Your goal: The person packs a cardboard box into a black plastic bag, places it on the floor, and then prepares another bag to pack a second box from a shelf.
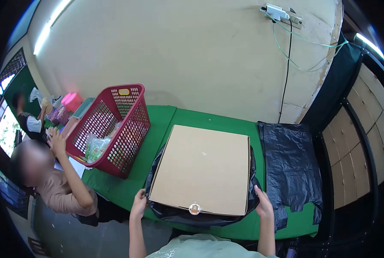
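A flat cardboard box (202, 170), closed with a round sticker (194, 209) at its near edge, lies on the green-covered table. Around its sides and under it bunches a black plastic bag (192, 218). At the box's left, my left hand (139, 204) has its fingers closed on the edge of the bag. On the other side, my right hand (263, 203) grips the bag's right edge. Flat on the table to the right are more black plastic bags (290, 165).
A red perforated basket (125, 148) with plastic packets stands at the left on the green table (157, 124). Beside it a person (67, 193) raises one arm; another person (28, 122) is farther back. Stacked cartons (346, 150) fill a rack at the right. Cables hang from a wall socket (294, 20).
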{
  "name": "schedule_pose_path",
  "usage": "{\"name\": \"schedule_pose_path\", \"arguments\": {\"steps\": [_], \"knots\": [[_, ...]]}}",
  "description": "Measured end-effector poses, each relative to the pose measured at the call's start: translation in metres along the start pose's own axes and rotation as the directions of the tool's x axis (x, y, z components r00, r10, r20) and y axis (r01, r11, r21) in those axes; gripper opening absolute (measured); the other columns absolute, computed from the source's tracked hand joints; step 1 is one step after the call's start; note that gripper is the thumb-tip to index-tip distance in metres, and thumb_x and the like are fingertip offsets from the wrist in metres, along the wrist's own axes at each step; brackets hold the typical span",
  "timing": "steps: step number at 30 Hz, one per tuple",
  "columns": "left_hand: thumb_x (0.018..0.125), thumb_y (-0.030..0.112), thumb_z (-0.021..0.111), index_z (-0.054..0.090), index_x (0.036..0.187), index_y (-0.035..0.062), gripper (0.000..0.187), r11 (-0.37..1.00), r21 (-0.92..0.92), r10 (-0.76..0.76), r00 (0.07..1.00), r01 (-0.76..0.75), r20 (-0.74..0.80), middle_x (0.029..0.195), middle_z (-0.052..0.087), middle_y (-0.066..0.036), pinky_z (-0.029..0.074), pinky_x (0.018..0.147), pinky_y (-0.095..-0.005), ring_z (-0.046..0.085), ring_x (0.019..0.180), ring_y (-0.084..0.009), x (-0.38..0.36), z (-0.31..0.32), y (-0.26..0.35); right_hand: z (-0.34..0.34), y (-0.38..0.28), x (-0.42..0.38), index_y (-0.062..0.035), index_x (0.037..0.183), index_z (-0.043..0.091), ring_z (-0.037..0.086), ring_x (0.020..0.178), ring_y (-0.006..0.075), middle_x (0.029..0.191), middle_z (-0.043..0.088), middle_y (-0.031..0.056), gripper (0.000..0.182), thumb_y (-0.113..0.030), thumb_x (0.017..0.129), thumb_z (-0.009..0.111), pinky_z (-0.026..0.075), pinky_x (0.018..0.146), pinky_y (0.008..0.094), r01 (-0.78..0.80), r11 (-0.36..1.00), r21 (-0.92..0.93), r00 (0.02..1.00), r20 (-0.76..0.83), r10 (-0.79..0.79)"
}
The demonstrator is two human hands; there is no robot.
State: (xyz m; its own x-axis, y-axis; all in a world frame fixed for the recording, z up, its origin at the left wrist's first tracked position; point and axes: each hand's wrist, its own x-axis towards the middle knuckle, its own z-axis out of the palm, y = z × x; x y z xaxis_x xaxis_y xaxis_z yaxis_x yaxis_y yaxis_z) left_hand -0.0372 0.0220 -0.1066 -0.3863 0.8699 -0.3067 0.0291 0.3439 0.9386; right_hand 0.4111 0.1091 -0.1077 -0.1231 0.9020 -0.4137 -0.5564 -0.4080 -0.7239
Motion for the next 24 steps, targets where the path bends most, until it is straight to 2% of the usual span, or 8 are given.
{"name": "schedule_pose_path", "arguments": {"steps": [1,3,6,8,11,16,19,24], "knots": [[0.092,0.022,0.044,0.052,0.102,0.0060,0.021,0.973,0.206,0.108,0.994,-0.106,0.005,0.075,0.055,0.005,0.045,0.061,-0.0222,0.053,0.069,-0.0060,0.001,-0.005,0.004,0.003,-0.007,-0.009,-0.0017,0.114,0.049,0.056,0.099,0.0205,0.112,0.057,0.0107,0.033,-0.022,0.089,0.051,0.045,0.085,0.0355,0.043,0.996,-0.082,0.998,0.055,-0.039],[0.092,0.021,0.043,0.052,0.106,0.0057,0.023,0.994,0.107,0.030,0.999,-0.034,0.043,0.082,0.056,0.003,0.046,0.065,-0.0244,0.053,0.076,-0.0069,-0.005,-0.012,0.014,0.005,-0.015,-0.028,-0.0010,0.115,0.049,0.053,0.104,0.0230,0.114,0.055,0.0113,0.035,-0.025,0.090,0.048,0.041,0.090,0.0376,0.158,0.957,-0.243,0.985,0.112,-0.134],[0.094,0.026,0.039,0.045,0.119,0.0072,0.032,0.986,-0.070,-0.148,0.986,0.153,0.071,0.107,0.054,-0.003,0.047,0.073,-0.0327,0.049,0.098,-0.0123,-0.018,-0.008,0.000,-0.048,0.039,-0.025,-0.0003,0.118,0.047,0.049,0.110,0.0249,0.120,0.052,0.0129,0.042,-0.032,0.091,0.043,0.035,0.095,0.0388,0.008,0.982,0.189,1.000,-0.010,-0.006],[0.095,0.029,0.036,0.042,0.123,0.0093,0.035,0.956,-0.191,-0.196,0.971,0.220,0.140,0.114,0.051,-0.004,0.047,0.073,-0.0358,0.046,0.106,-0.0142,-0.030,0.002,-0.017,-0.051,0.065,-0.042,-0.0007,0.122,0.044,0.044,0.115,0.0265,0.123,0.049,0.0141,0.060,-0.049,0.086,0.042,0.029,0.100,0.0419,-0.164,0.939,0.302,0.980,0.161,0.120],[0.094,0.038,0.032,0.036,0.128,0.0122,0.043,0.929,-0.215,-0.275,0.951,0.301,0.145,0.117,0.050,-0.003,0.047,0.073,-0.0305,0.053,0.096,-0.0136,-0.035,0.011,-0.023,-0.038,0.091,-0.054,-0.0012,0.121,0.045,0.047,0.113,0.0266,0.122,0.050,0.0137,0.059,-0.049,0.086,0.042,0.035,0.095,0.0434,-0.206,0.826,0.526,0.977,0.159,0.142],[0.084,0.045,0.050,0.030,0.131,0.0097,0.062,0.833,-0.547,0.110,0.946,0.080,0.305,0.123,0.046,-0.004,0.043,0.084,-0.0307,0.047,0.109,-0.0168,-0.035,0.011,-0.020,-0.076,0.117,-0.040,-0.0011,0.117,0.050,0.050,0.109,0.0271,0.120,0.051,0.0151,0.047,-0.038,0.089,0.040,0.042,0.089,0.0434,-0.402,0.575,0.713,0.872,0.490,0.004],[0.083,0.027,0.060,0.032,0.128,0.0080,0.057,0.881,-0.411,-0.202,0.972,0.236,0.123,0.121,0.047,-0.007,0.042,0.086,-0.0306,0.046,0.111,-0.0176,-0.030,0.013,-0.024,-0.029,0.095,-0.055,-0.0009,0.117,0.050,0.049,0.111,0.0271,0.120,0.051,0.0136,0.041,-0.029,0.090,0.037,0.038,0.094,0.0442,-0.199,0.691,0.695,0.978,0.094,0.187],[0.079,0.012,0.065,0.032,0.126,0.0047,0.057,0.888,-0.449,-0.138,0.989,0.098,-0.056,0.118,0.048,-0.009,0.041,0.087,-0.0300,0.047,0.107,-0.0164,-0.035,0.022,-0.014,-0.027,0.078,-0.054,0.0003,0.118,0.048,0.047,0.113,0.0245,0.121,0.051,0.0121,0.038,-0.022,0.088,0.042,0.034,0.098,0.0394,-0.057,0.827,0.559,0.990,0.141,-0.026]]}}
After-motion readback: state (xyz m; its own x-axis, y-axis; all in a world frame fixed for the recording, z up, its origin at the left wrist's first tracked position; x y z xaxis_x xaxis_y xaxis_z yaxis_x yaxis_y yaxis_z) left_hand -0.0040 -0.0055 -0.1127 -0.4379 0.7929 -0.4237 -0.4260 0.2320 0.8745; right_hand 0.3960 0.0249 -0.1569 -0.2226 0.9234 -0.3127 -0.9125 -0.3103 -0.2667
